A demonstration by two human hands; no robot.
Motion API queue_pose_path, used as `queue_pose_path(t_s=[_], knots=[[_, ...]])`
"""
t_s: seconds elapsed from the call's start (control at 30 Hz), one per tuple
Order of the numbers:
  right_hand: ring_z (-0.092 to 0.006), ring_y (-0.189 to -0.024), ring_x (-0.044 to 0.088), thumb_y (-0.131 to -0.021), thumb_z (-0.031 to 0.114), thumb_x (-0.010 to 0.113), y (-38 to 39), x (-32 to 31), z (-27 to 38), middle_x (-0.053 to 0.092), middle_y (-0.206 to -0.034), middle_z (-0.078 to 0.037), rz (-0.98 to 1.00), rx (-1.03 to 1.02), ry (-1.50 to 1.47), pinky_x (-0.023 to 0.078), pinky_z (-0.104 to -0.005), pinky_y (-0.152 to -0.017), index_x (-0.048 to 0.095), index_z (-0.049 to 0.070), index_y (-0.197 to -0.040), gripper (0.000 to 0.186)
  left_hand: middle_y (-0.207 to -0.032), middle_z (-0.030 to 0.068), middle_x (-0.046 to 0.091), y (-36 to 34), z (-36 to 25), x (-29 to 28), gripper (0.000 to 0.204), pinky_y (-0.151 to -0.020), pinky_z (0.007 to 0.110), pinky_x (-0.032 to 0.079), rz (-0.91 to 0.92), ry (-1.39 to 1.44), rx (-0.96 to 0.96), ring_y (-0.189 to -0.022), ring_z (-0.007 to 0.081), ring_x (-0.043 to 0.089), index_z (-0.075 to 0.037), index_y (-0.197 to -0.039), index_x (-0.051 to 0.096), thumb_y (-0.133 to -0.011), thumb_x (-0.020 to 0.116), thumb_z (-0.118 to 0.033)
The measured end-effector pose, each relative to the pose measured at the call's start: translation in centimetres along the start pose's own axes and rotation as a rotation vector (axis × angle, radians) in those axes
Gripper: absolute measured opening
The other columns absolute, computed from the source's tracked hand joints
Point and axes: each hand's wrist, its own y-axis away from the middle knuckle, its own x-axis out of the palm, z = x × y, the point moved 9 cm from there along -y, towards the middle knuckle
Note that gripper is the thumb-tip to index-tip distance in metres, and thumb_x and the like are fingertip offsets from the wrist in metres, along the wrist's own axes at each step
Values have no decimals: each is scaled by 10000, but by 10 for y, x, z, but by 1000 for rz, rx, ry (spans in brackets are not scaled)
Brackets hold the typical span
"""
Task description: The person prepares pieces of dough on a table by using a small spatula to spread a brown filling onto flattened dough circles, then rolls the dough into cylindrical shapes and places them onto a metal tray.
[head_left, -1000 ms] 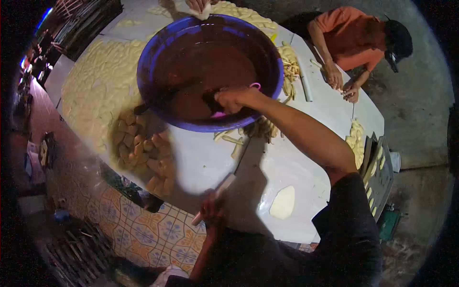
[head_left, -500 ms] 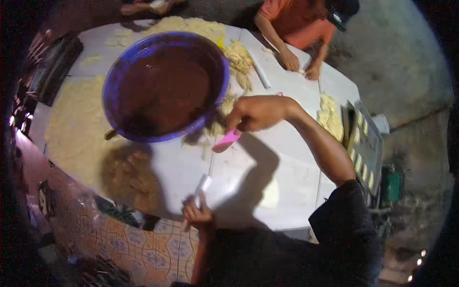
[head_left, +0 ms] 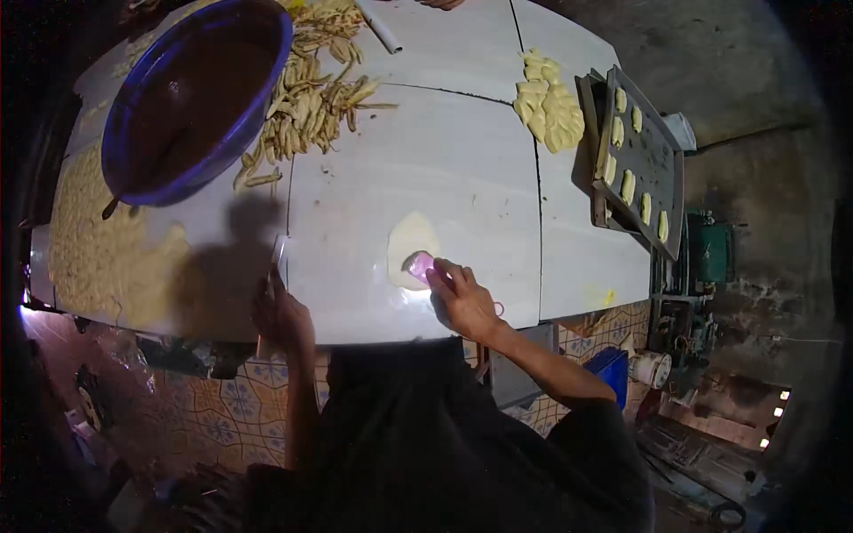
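Observation:
A flat, pale oval of dough [head_left: 414,233] lies on the white table before me. My right hand [head_left: 464,302] is closed round a small pink plastic scoop [head_left: 419,266], whose tip is over the dough's near part. Dark brown paste [head_left: 412,260] shows at that tip. Close to the table's near edge, my left hand [head_left: 283,315] grips a slim, light-coloured flat tool [head_left: 281,253], its far end pointing away from me. Its exact kind is not clear.
At the far left stands a large blue-purple basin [head_left: 197,182] of brown paste. Pale strips [head_left: 306,111] are heaped beside it, with a white rod [head_left: 380,27] beyond. Folded dough pieces [head_left: 549,102] lie right, near stacked metal trays [head_left: 653,147] of small rolls. A thin dough sheet [head_left: 98,240] covers the left.
My right hand has moved the pink scoop from beside the basin down to the dough. My left hand still grips the slim tool. The view has shifted, so the basin appears farther up and left.

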Motion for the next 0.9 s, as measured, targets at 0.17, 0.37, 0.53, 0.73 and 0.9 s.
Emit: queue_pose_path(t_s=[0.17,0.37,0.53,0.73,0.9], knots=[[-375,-980,649,-918,277,653,7,4,-32,606,-1239,-175,531,273,-14,570,-460,-848,652,170,-1279,376,-1238,121,618,-2,-4,-11,629,-944,488,488,-42,-34,15,-1124,343,596,-216,-1465,535,-874,627,-19],[-224,-892,740,-907,167,699,-23,-82,-100,764,-1018,-168,595,310,-303,570,-345,-846,641,30,-1339,457,-1251,215,599,-3,24,-7,529,-951,496,477,167,164,-167,-1113,400,591,-92,-1442,565,-916,579,-35],[-380,-952,693,-845,287,715,-108,-82,-57,725,-1037,-174,49,100,-115,563,-467,-819,735,135,-1141,334,-1132,158,587,-15,-5,-34,584,-862,502,459,-106,144,-23,-1040,343,565,-154,-1362,573,-799,650,-18],[-427,-937,672,-810,127,724,-279,-1,144,709,-982,-227,-97,-426,-412,539,-473,-837,713,-15,-992,231,-1111,147,604,1,8,-41,466,-902,528,453,-79,139,-102,-1028,365,574,-175,-1307,605,-857,613,-53],[-400,-889,692,-804,126,732,-336,26,154,722,-946,-219,-122,-355,-74,547,-469,-813,729,4,-1012,241,-1130,147,590,-19,-5,-41,472,-938,505,424,-96,143,-40,-1085,360,550,-141,-1298,630,-833,628,-53]])
